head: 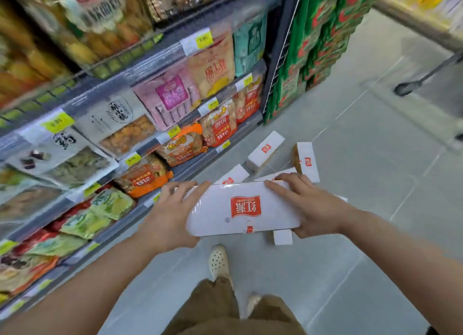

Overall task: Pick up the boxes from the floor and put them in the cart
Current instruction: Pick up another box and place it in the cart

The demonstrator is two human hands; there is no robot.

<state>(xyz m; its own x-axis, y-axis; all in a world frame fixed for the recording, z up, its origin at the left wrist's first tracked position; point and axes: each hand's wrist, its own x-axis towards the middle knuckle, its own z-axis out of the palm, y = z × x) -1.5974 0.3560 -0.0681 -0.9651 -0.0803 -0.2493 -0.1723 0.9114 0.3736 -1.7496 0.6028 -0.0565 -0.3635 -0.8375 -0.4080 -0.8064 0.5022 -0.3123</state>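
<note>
I hold a long white box (pixel 240 210) with a red logo flat in front of me, above the floor. My left hand (pixel 172 216) grips its left end and my right hand (pixel 310 204) grips its right end. Several more white boxes with the same red logo lie on the grey floor beyond it: one (pixel 265 151) flat by the shelf foot, one (pixel 307 160) on its side to the right, one (pixel 231 176) partly hidden behind the held box, and a small end (pixel 283 237) showing under it. Part of a cart's frame and wheel (pixel 411 86) shows at the far right.
A shelf unit (pixel 140 124) packed with snack bags runs along my left side. Stacked green and red cartons (pixel 315 46) stand at the shelf's end. My feet in pale shoes (pixel 219 262) stand on the grey tiled floor (pixel 363 196), which stretches to the right.
</note>
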